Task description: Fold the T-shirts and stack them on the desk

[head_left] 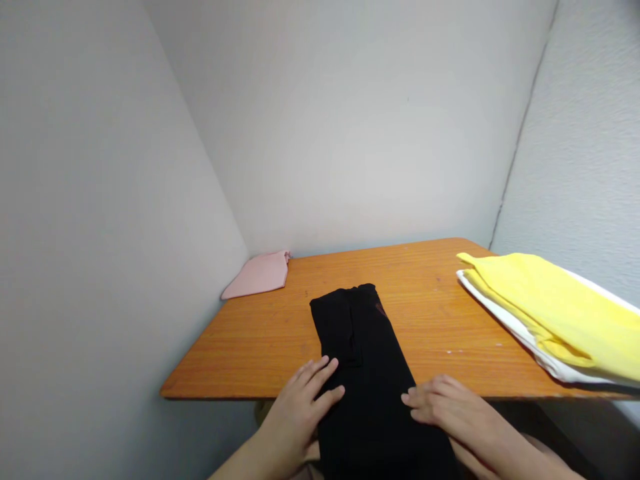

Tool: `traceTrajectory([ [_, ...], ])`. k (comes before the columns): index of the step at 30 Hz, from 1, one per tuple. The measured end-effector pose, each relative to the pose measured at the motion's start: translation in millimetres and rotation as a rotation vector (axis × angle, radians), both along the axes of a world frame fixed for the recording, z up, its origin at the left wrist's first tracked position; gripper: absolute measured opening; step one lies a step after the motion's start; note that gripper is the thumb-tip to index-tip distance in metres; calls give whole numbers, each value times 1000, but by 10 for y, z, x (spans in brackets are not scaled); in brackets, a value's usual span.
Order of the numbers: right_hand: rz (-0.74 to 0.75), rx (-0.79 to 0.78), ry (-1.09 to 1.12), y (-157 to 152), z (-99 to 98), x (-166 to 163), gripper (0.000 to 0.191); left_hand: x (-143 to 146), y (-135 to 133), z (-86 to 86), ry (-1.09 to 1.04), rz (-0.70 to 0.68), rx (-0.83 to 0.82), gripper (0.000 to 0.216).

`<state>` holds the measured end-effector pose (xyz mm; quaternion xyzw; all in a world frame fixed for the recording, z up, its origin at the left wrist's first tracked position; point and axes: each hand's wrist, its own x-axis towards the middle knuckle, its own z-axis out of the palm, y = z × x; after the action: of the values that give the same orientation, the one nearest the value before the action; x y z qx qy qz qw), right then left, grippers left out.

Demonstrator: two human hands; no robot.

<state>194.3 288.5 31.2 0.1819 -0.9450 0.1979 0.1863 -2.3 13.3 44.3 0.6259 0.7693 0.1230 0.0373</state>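
Probably I'm handling limp black cloth (373,400), best held by both edges; left hand (300,410) splay-fingered, right hand (453,408) unclear in grip.

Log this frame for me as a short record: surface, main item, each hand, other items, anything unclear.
Surface: wooden table
Main item: black cloth, folded into a long strip, reaching past the table's near edge
Left hand: on the strip's left side, fingers spread
Right hand: at the strip's right edge, fingers close together
Far left corner: pink cloth
Right side: yellow cloth lying on white cloth
Unclear: whether the right hand grips or only rests
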Motion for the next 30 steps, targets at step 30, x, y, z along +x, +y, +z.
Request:
traceTrajectory([
  [30,-969,21,-6,482,699,-274,31,-129,1721,376,-582,364,603,49],
])
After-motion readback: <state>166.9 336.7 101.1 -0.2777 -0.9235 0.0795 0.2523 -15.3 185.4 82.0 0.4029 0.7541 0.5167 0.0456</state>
